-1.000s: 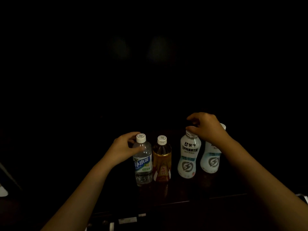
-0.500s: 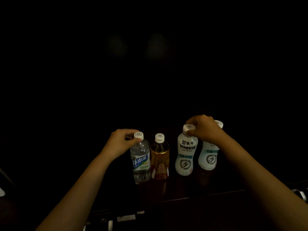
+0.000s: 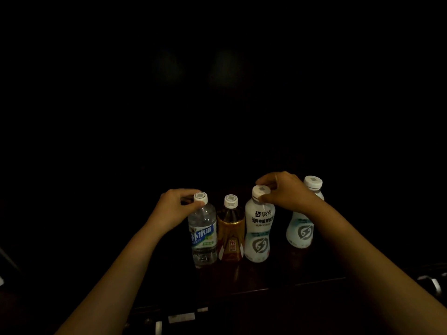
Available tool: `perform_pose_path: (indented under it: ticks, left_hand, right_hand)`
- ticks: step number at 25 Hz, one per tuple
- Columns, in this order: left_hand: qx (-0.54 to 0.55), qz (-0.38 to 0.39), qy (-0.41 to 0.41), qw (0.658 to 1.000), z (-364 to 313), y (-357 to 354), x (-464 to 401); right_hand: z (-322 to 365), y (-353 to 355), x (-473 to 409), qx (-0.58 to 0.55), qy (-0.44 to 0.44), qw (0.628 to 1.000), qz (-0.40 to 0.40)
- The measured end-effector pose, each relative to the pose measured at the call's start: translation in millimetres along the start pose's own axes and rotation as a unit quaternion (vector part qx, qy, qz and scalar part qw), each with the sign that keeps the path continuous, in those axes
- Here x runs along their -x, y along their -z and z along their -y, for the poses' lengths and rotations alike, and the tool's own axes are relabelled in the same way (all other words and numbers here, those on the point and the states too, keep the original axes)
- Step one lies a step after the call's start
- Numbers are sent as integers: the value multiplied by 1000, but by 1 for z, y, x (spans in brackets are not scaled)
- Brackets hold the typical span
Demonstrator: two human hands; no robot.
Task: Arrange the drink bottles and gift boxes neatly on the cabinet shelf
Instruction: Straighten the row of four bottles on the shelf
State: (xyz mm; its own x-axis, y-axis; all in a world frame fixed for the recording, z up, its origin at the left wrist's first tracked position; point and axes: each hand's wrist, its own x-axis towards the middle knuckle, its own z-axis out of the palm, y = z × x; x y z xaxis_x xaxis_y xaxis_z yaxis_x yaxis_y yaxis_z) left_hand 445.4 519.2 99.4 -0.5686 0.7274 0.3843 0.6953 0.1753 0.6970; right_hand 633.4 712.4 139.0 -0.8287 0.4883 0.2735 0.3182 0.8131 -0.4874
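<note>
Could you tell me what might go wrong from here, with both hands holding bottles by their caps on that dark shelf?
1. The left hand and right hand pinch only the caps of the clear water bottle and the white drink bottle, so either might tip.
2. The amber tea bottle stands close between them and could be knocked.
3. The row sits near the shelf's front edge, which is hard to see in the dark.

The clear water bottle carries a blue band with large white Chinese characters reading 补水啦. At its 3 o'clock, the amber tea bottle shows a red label with 东, the rest too dim. The white bottle bears 蒙牛 above a lightning-bolt emblem; the far white bottle repeats the emblem.
</note>
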Motion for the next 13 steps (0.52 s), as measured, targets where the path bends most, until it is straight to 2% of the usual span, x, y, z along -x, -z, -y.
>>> perform_pose_path:
  ticks: [2,4,6,8,10,13]
  left_hand:
    - [4,2,2,1000,0,0,0]
    - [9,2,4,1000,0,0,0]
    - [12,-2,5,1000,-1,0,0]
    - [15,-4,10,1000,-2,0,1]
    - [18,-4,10,1000,-2,0,2]
    - [16,1,7,1000,-2,1,2]
  right_hand:
    - [-6,12,2,-35,-11,999,16]
    - [-19,32,4,-17,-28,998,-51]
    - [-40,52,9,60,-63,991,-104]
    - [-59,62,16,102,-93,988,-75]
    - [-69,61,20,98,-100,989,-54]
    - [-73,57,19,69,-114,989,-67]
